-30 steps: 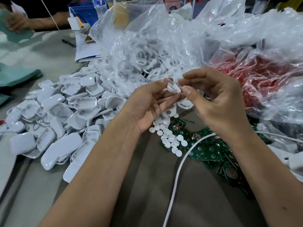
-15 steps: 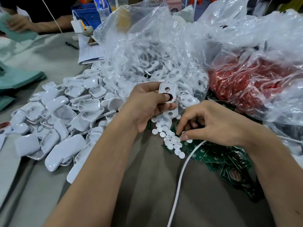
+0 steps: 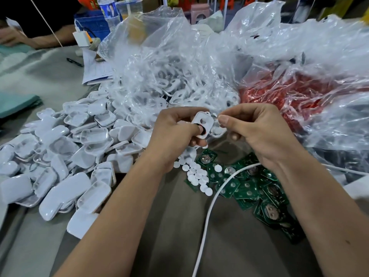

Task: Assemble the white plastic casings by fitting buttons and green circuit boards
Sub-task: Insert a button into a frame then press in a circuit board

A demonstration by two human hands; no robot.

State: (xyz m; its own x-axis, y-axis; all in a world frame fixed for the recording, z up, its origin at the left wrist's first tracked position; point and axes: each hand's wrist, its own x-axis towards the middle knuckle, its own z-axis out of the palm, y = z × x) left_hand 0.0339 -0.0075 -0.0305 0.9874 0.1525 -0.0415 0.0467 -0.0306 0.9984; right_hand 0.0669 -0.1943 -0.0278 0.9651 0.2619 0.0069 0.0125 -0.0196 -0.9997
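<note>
- Your left hand [image 3: 175, 134] grips a white casing [image 3: 201, 124], fingers curled round it and the thumb lying over its lower edge, where a dark round opening shows.
- You hold the casing tilted, its inner face turned toward you, above the loose buttons.
- Your right hand [image 3: 257, 132] sits just right of the casing, thumb and forefinger pinched together at the tips; something small and white may be between them, but it is too small to tell for sure.
- The white round buttons [image 3: 196, 174] lie scattered on the worktop [image 3: 159, 236], below the casing and between your forearms.
- The green circuit boards [image 3: 251, 188] are heaped just right of the buttons, a few buttons resting on them.
- A white cable [image 3: 209, 212] runs across the boards and down toward you.
- A big pile of white casing halves [image 3: 69, 152] spreads left of the held casing.
- Behind the casing, a clear plastic bag [image 3: 169, 72] holds more white parts; to the right of it another clear bag [image 3: 299, 92] holds something red.
- Far left of the bags, another person's arm [image 3: 40, 40] rests on the worktop.
</note>
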